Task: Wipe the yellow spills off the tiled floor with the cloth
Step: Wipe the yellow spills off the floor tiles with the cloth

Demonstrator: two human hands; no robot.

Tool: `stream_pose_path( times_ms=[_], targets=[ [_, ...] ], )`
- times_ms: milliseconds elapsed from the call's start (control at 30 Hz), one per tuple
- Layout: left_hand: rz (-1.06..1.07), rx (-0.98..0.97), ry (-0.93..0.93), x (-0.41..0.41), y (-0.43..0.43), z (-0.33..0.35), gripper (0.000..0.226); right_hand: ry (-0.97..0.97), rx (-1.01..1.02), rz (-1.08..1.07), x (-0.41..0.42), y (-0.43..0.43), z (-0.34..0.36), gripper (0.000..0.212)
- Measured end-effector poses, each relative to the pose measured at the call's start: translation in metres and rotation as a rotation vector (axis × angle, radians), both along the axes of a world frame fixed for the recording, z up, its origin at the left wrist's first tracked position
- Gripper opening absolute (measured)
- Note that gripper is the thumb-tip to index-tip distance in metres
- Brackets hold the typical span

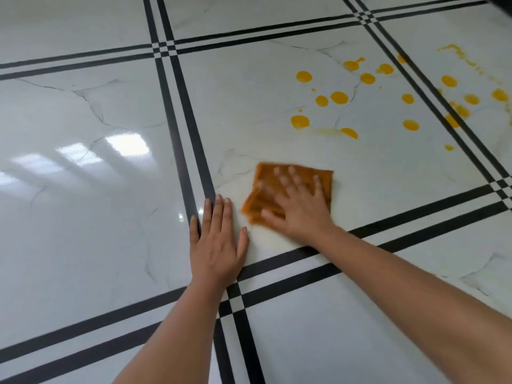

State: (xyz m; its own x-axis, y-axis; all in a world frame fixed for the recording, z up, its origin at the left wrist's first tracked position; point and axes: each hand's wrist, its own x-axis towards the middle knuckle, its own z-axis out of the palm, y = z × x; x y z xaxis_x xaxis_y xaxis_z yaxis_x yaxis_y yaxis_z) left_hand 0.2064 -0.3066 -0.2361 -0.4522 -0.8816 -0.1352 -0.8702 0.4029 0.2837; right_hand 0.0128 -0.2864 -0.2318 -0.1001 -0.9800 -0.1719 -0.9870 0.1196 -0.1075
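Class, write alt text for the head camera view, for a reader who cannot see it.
A person's right hand presses an orange cloth flat on a glossy white tiled floor, while the left hand rests flat beside it. Many yellow spills remain farther away, to the right.

Both arms were bare all the way up, no sleeves. The left hand (217, 245) and right hand (300, 210) were bare too, nails trimmed short.

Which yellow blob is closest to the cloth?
The half-smeared blob, straight above the orange cloth under the right hand; every other spill lies farther up or right.
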Motion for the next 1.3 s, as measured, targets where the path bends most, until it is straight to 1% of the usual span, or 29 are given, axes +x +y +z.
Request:
stream_pose_path(
  times_ms=[33, 67, 100, 133, 200, 233, 267, 300, 367, 400, 433, 467, 533, 567, 600, 700, 733, 767, 800, 867, 900, 933, 1033, 1067, 1100, 1200, 1233, 1267, 1300],
  targets=[
    [0.0, 0.006, -0.004, -0.001, 0.004, -0.001, 0.074, -0.005, -0.02, 0.207, -0.005, 0.019, -0.002, 0.065],
    [-0.013, 0.014, -0.01, -0.001, 0.007, 0.0, 0.073, 0.002, -0.037, 0.334, -0.02, 0.033, -0.002, 0.064],
    [-0.022, 0.021, -0.01, -0.002, 0.009, 0.001, 0.073, 0.015, -0.029, 0.353, -0.035, 0.038, 0.0, 0.063],
    [-0.031, 0.024, -0.001, -0.003, 0.009, 0.002, 0.073, 0.038, 0.003, 0.226, -0.047, 0.035, 0.002, 0.063],
    [-0.042, 0.019, 0.01, -0.007, 0.008, 0.004, 0.074, 0.01, 0.063, -0.265, -0.046, 0.019, 0.003, 0.062],
    [-0.042, 0.013, 0.009, -0.01, 0.007, 0.005, 0.074, -0.001, 0.066, -0.396, -0.034, 0.01, 0.006, 0.062],
    [-0.041, 0.005, 0.012, -0.015, 0.007, 0.005, 0.075, -0.01, 0.066, -0.402, -0.023, 0.008, 0.008, 0.063],
    [-0.038, -0.001, 0.018, -0.019, 0.007, 0.006, 0.075, -0.018, 0.051, -0.292, -0.014, 0.012, 0.009, 0.065],
    [-0.048, 0.0, 0.033, -0.028, 0.007, 0.007, 0.076, -0.009, 0.078, 0.077, -0.02, 0.04, 0.011, 0.066],
    [-0.058, 0.004, 0.039, -0.032, 0.007, 0.008, 0.076, -0.014, 0.116, 0.161, -0.034, 0.049, 0.014, 0.065],
    [-0.07, 0.008, 0.04, -0.035, 0.008, 0.009, 0.076, -0.008, 0.15, 0.135, -0.049, 0.052, 0.016, 0.064],
    [-0.087, 0.011, 0.035, -0.038, 0.009, 0.01, 0.076, -0.003, 0.168, -0.014, -0.061, 0.047, 0.016, 0.063],
    [-0.116, 0.018, 0.028, -0.043, 0.011, 0.009, 0.076, -0.038, 0.162, -0.431, -0.063, 0.029, 0.011, 0.062],
    [-0.127, 0.022, 0.023, -0.046, 0.012, 0.009, 0.076, -0.046, 0.159, -0.517, -0.054, 0.021, 0.013, 0.062],
    [-0.138, 0.024, 0.019, -0.048, 0.012, 0.009, 0.076, -0.032, 0.144, -0.484, -0.046, 0.02, 0.013, 0.063],
    [-0.143, 0.023, 0.031, -0.056, 0.013, 0.009, 0.076, -0.035, 0.088, 0.014, -0.047, 0.059, 0.013, 0.065],
    [-0.147, 0.023, 0.032, -0.058, 0.012, 0.009, 0.076, -0.039, 0.107, 0.111, -0.06, 0.071, 0.015, 0.064],
    [-0.152, 0.021, 0.028, -0.06, 0.012, 0.008, 0.076, -0.01, 0.118, 0.106, -0.074, 0.074, 0.015, 0.065],
    [-0.16, 0.02, 0.02, -0.061, 0.012, 0.008, 0.076, 0.02, 0.137, -0.035, -0.085, 0.07, 0.013, 0.066],
    [-0.188, 0.023, 0.009, -0.063, 0.013, 0.006, 0.076, 0.01, 0.113, -0.495, -0.084, 0.051, 0.008, 0.064],
    [-0.21, 0.023, 0.002, -0.066, 0.014, 0.006, 0.076, -0.003, 0.104, -0.597, -0.074, 0.041, 0.011, 0.063],
    [-0.23, 0.02, -0.006, -0.068, 0.014, 0.006, 0.076, 0.002, 0.09, -0.581, -0.064, 0.038, 0.012, 0.064],
    [-0.254, 0.002, -0.013, -0.077, 0.013, 0.006, 0.076, -0.002, 0.067, -0.082, -0.067, 0.073, 0.01, 0.072],
    [-0.262, -0.001, -0.015, -0.079, 0.012, 0.006, 0.076, -0.015, 0.092, 0.009, -0.081, 0.084, 0.013, 0.071],
    [-0.271, -0.001, -0.022, -0.082, 0.012, 0.006, 0.076, 0.002, 0.099, -0.006, -0.095, 0.087, 0.013, 0.069],
    [-0.273, -0.003, -0.024, -0.091, 0.015, 0.005, 0.076, -0.017, 0.101, -0.57, -0.111, 0.064, 0.008, 0.063],
    [-0.266, -0.001, -0.021, -0.094, 0.016, 0.004, 0.076, -0.022, 0.105, -0.622, -0.103, 0.056, 0.01, 0.063],
    [-0.258, 0.001, -0.018, -0.099, 0.016, 0.004, 0.076, -0.011, 0.101, -0.567, -0.098, 0.055, 0.011, 0.065],
    [-0.246, -0.003, -0.012, -0.102, 0.016, 0.003, 0.077, 0.004, 0.085, -0.41, -0.095, 0.059, 0.008, 0.068]
  ],
)
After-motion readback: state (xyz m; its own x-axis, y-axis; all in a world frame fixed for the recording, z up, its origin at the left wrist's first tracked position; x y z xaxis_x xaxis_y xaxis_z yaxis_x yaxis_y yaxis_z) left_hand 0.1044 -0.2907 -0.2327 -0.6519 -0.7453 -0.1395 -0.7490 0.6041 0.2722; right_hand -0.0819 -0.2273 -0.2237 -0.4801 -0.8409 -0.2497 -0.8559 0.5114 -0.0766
